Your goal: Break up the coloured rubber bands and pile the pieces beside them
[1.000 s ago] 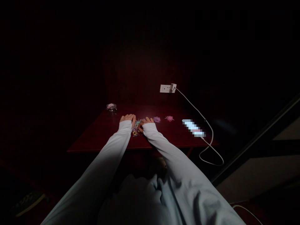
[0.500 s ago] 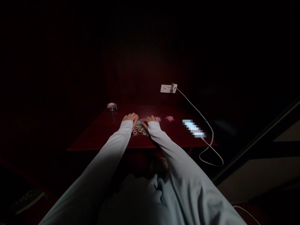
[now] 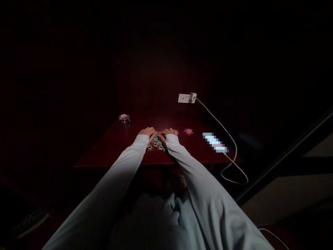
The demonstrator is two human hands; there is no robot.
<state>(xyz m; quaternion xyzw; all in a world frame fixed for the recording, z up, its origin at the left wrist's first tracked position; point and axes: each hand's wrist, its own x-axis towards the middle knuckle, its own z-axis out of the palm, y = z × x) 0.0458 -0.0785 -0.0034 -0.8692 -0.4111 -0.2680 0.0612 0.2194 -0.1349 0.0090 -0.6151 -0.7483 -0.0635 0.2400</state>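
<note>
A multicoloured heap of small elastic hair ties (image 3: 156,146), with yellow, green and pink among them, lies on the dark red table (image 3: 111,152). My left hand (image 3: 147,131) bends over its left far edge, fingers curled together and thumb low beside the heap. From the other side my right hand (image 3: 168,133) reaches in, its fingers also curled, with the thumb turned toward my left hand. Whatever is between the fingertips of either hand is too small and dark to make out. Just beyond my right hand shows a bit of a purple bunch (image 3: 177,132).
Right of my hands is a small pink pile (image 3: 188,132). A blurred-out phone (image 3: 214,142) lies farther right, its white cable (image 3: 235,146) running up to a wall socket (image 3: 184,98). A clear round container (image 3: 124,118) with something pink stands at the back left.
My left hand has shifted slightly right and nearer my right hand, its fingers now over the heap. My right hand has moved only a little, covering the far part of the heap.
</note>
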